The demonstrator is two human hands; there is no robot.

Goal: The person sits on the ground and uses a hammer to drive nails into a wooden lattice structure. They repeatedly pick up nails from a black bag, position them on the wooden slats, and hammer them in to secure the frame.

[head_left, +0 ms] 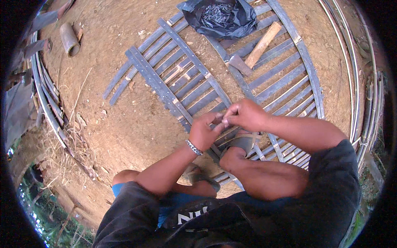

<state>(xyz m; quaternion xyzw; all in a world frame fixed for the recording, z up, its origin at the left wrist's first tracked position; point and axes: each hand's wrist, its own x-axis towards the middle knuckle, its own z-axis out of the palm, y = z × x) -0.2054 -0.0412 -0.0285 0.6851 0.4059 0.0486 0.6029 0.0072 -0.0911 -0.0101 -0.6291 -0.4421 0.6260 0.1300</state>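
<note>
Much free dirt [120, 138] past left edge of slatted panel [163, 91]; rails [187, 51] slant upper-left to lower-right. Right hand [248, 115] pinched closed; left hand [202, 130] curled, grip unclear.

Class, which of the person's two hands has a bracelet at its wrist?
The left hand: a silvery chain bracelet circles its wrist, whereas the right hand shows none.
</note>
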